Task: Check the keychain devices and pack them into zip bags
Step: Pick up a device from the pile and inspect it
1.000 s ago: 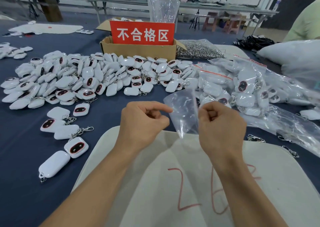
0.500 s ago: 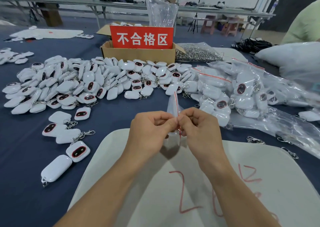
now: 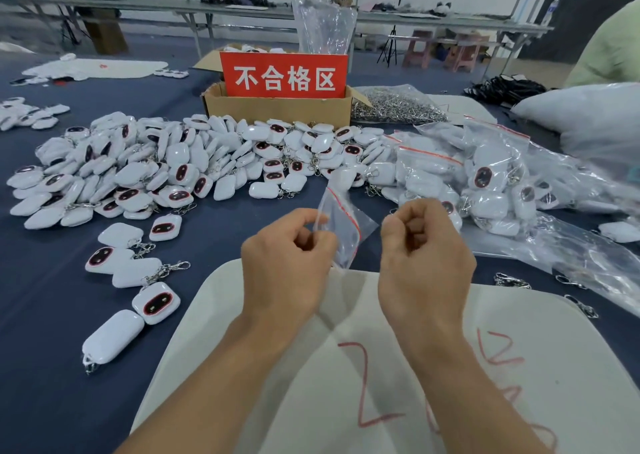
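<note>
Opening an empty bag for packing; nothing loaded yet.
Pinching small clear plastic zip bag [image 3: 341,225] with red seal line at its left lip between left hand [image 3: 287,259] thumb and fingers, in air over far edge of white felt pad [image 3: 311,419] on blue cloth table [image 3: 52,315]. Right hand [image 3: 426,256] curled tight, holding nothing visible, just beside bag's right corner. Next, probably: catch the other lip, spread the mouth, then pick up a white rounded keychain device [image 3: 157,303] from table's left side.

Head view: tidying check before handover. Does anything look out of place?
Loose metal clasps lie on the blue tablecloth right of the white pad, attached to no device. Nothing else stands out. The left hand pinches an empty zip bag.
</note>
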`<move>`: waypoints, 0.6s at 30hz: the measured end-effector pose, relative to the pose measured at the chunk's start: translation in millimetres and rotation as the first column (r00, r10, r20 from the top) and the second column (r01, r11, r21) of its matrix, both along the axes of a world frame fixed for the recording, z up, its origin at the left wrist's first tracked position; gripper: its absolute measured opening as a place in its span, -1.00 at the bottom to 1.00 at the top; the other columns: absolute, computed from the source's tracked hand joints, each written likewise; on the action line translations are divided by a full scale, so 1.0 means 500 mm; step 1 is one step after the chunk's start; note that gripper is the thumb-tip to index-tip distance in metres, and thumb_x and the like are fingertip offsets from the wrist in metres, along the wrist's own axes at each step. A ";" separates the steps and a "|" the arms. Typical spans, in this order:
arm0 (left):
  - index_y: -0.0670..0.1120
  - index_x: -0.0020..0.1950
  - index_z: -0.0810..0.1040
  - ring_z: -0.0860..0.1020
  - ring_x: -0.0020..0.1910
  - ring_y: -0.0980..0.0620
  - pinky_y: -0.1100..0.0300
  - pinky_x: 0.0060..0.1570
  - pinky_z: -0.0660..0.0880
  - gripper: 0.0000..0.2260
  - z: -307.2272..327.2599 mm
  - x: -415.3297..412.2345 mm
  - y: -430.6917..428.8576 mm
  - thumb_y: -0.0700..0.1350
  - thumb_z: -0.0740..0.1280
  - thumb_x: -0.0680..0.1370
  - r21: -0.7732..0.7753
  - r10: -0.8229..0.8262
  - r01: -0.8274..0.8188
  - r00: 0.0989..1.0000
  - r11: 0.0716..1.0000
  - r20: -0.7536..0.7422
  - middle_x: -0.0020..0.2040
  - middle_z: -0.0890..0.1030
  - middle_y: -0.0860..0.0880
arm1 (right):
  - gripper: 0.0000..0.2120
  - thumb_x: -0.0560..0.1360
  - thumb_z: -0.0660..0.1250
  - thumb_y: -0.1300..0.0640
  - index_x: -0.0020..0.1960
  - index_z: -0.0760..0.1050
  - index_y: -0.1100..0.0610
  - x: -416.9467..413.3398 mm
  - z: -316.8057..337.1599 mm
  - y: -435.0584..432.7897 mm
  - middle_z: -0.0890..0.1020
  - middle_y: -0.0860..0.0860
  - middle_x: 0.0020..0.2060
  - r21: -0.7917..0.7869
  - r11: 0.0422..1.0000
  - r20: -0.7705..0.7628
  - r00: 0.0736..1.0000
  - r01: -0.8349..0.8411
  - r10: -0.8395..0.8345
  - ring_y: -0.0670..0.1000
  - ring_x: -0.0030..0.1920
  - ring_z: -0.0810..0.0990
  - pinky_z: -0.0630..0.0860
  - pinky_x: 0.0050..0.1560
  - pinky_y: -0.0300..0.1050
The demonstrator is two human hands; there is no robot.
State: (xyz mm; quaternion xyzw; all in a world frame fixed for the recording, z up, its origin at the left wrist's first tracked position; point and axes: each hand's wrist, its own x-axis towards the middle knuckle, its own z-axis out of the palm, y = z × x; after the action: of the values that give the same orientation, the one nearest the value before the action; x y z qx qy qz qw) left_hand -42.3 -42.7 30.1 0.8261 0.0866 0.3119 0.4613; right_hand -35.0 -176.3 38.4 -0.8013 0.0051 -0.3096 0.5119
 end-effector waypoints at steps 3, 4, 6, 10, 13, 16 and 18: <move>0.16 -0.17 0.67 0.39 -0.48 0.15 0.40 -0.38 0.36 -0.87 0.002 0.002 -0.002 -0.04 0.35 0.41 -0.080 -0.091 0.090 0.996 0.993 -0.004 -0.47 0.52 0.09 | -0.62 0.46 0.43 -0.09 0.21 0.38 -0.20 -0.007 0.001 0.008 0.55 -0.20 -0.14 -0.155 0.986 -0.005 0.998 -0.068 0.068 -0.11 -0.12 0.49 0.38 -0.11 -0.18; 0.16 -0.15 0.69 0.38 -0.48 0.16 0.39 -0.40 0.35 -0.86 0.004 0.002 -0.001 -0.07 0.37 0.42 -0.104 -0.118 0.118 0.993 0.988 0.010 -0.46 0.53 0.07 | -0.53 0.45 0.44 -0.08 0.29 0.34 -0.23 -0.005 0.001 0.006 0.55 -0.22 -0.13 -0.244 0.966 -0.071 0.995 -0.086 0.070 -0.12 -0.11 0.50 0.36 -0.11 -0.15; 0.15 -0.12 0.72 0.36 -0.48 0.15 0.36 -0.39 0.34 -0.82 0.010 -0.001 0.004 -0.15 0.43 0.44 -0.092 -0.120 0.125 0.991 0.988 0.053 -0.47 0.49 0.07 | -0.57 0.47 0.39 0.01 0.29 0.38 -0.24 0.005 -0.001 -0.001 0.57 -0.23 -0.24 -0.347 0.932 -0.192 0.981 -0.106 0.040 -0.11 -0.18 0.54 0.34 -0.19 -0.11; 0.15 0.01 0.74 0.36 -0.45 0.07 0.20 -0.34 0.44 -0.65 0.020 -0.010 0.002 -0.22 0.38 0.36 0.140 0.010 -0.029 0.991 0.990 0.132 -0.50 0.35 0.04 | -0.76 0.50 0.33 0.09 0.14 0.56 -0.11 0.023 -0.006 -0.018 0.59 -0.24 -0.38 -0.159 0.987 -0.279 0.960 -0.024 -0.021 -0.18 -0.24 0.55 0.31 -0.15 -0.13; 0.13 0.09 0.73 0.34 -0.40 0.10 0.15 -0.37 0.43 -0.54 0.022 -0.022 -0.016 -0.24 0.34 0.29 0.286 -0.018 -0.028 0.987 0.958 0.159 -0.46 0.28 0.12 | -0.81 0.47 0.32 0.09 0.04 0.54 -0.13 0.015 -0.001 -0.012 0.60 -0.35 -0.27 -0.077 0.995 -0.167 0.983 0.057 -0.069 -0.22 -0.23 0.56 0.32 -0.18 -0.45; 0.20 0.02 0.69 0.41 -0.35 0.11 0.16 -0.36 0.40 -0.63 0.016 -0.018 -0.016 -0.18 0.34 0.34 0.264 0.004 -0.027 0.996 0.964 0.088 -0.38 0.42 0.10 | -0.84 0.38 0.33 0.08 -0.05 0.51 -0.10 0.002 0.013 -0.018 0.55 -0.11 -0.41 -0.045 0.999 0.015 1.000 0.006 -0.005 -0.09 -0.37 0.51 0.33 -0.25 -0.48; 0.20 -0.19 0.59 0.43 -0.34 0.11 0.20 -0.34 0.35 -0.82 0.011 -0.010 -0.005 -0.10 0.31 0.43 0.170 0.027 -0.033 0.999 0.985 0.035 -0.37 0.48 0.10 | -0.87 0.38 0.41 0.01 -0.09 0.54 -0.09 -0.010 0.019 -0.014 0.43 -0.07 -0.50 -0.081 0.986 0.066 0.986 -0.145 0.151 -0.08 -0.47 0.39 0.31 -0.33 -0.40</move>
State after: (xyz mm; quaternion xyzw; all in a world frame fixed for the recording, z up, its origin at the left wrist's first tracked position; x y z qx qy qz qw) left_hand -47.4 -45.4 35.7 0.8561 0.0646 0.3383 0.3854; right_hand -39.8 -183.2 47.9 -0.8067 -0.0847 -0.2993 0.5024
